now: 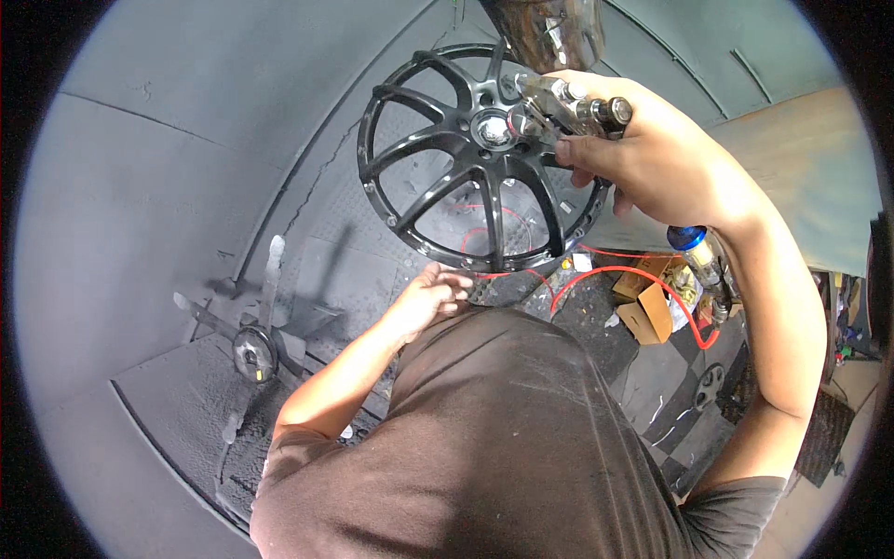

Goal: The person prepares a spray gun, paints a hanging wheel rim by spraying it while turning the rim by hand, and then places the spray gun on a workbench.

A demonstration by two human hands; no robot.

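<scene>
A black multi-spoke wheel rim (452,172) stands tilted in front of me, with a pale, silvery hub centre. My right hand (619,140) grips a metal spray gun (568,104) over the right part of the rim. The gun's dark, glossy cup (549,33) runs off the upper edge of the picture. Below the wrist hangs an air filter with a blue collar (689,239); its link to the gun is hidden by my arm. Just under the rim's lower edge is my left hand (433,300), fingers loosely bent and holding nothing visible. Contact with the rim cannot be made out.
A red air hose (610,269) loops from the filter across the floor. At the right lie an opened cardboard box (644,315) and a small dark wheel (710,387). A grey-coated stand with several arms (254,354) is at the left. Grey walls (140,186) enclose the left side.
</scene>
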